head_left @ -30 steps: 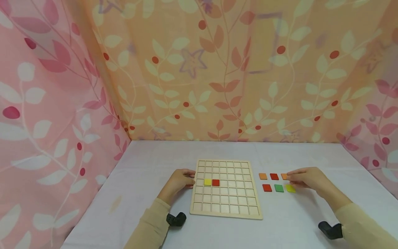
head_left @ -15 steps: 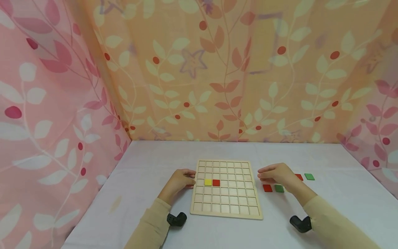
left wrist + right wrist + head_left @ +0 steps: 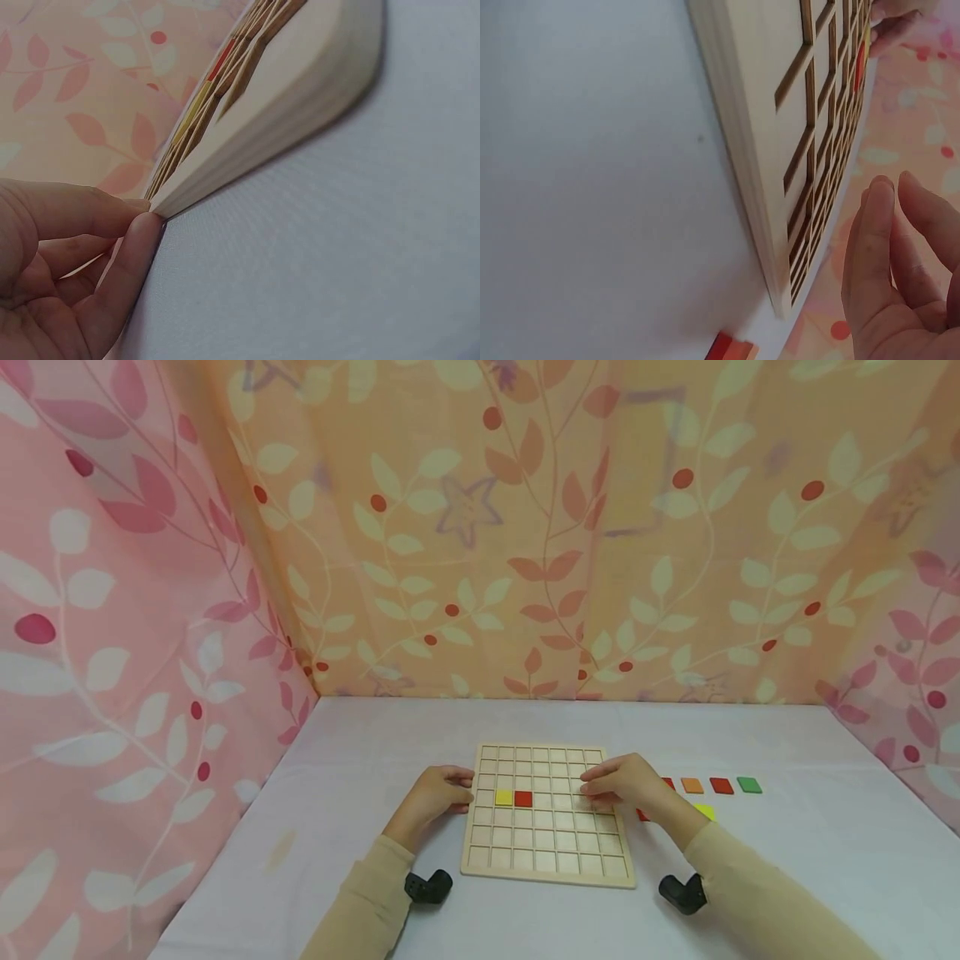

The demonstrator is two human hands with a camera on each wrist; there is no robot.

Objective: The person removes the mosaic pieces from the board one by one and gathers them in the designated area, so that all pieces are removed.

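A pale wooden grid board (image 3: 555, 839) lies flat on the white table. A yellow tile (image 3: 504, 797) and a red tile (image 3: 522, 798) sit side by side in its left part. My left hand (image 3: 433, 793) pinches the board's left edge; the left wrist view shows thumb and fingertip on that edge. My right hand (image 3: 624, 783) hangs over the board's right edge. In the right wrist view its thumb and fingers (image 3: 874, 247) stand close but slightly apart, with nothing visible between them.
Loose tiles lie right of the board, partly hidden by the right arm: an orange tile (image 3: 692, 785), a red tile (image 3: 722, 786), a green tile (image 3: 749, 785) and a yellow tile (image 3: 705, 812). Patterned cloth (image 3: 450, 568) hangs behind the table.
My right hand has moved left from the loose tiles to above the board's right edge. The left hand and the tiles on the board have stayed in place.
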